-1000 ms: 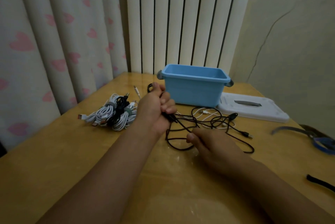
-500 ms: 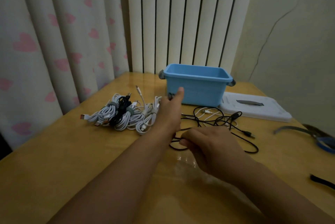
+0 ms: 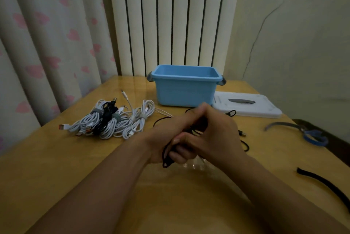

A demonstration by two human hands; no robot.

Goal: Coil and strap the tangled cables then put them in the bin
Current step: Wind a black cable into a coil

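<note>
A thin black cable [image 3: 166,160] runs through both hands at the middle of the wooden table [image 3: 56,158]. My left hand [image 3: 168,139] grips loops of it, and a short loop hangs below the fist. My right hand [image 3: 217,135] lies against the left and pinches the same cable; the rest trails to the right, its plug [image 3: 242,133] on the table. The blue bin [image 3: 184,88] stands open behind the hands. Several strapped white and black coils [image 3: 111,120] lie to the left.
The bin's white lid [image 3: 246,105] lies flat to the right of the bin. A grey strap [image 3: 282,125] and a blue strap [image 3: 316,138] sit near the right edge, a black strap [image 3: 325,182] nearer me. Curtains and a wall close the back.
My hands have come together over the black cable. The left hand, stretched toward the bin half a second ago, now grips loops. Most of the loose tangle has been gathered off the table.
</note>
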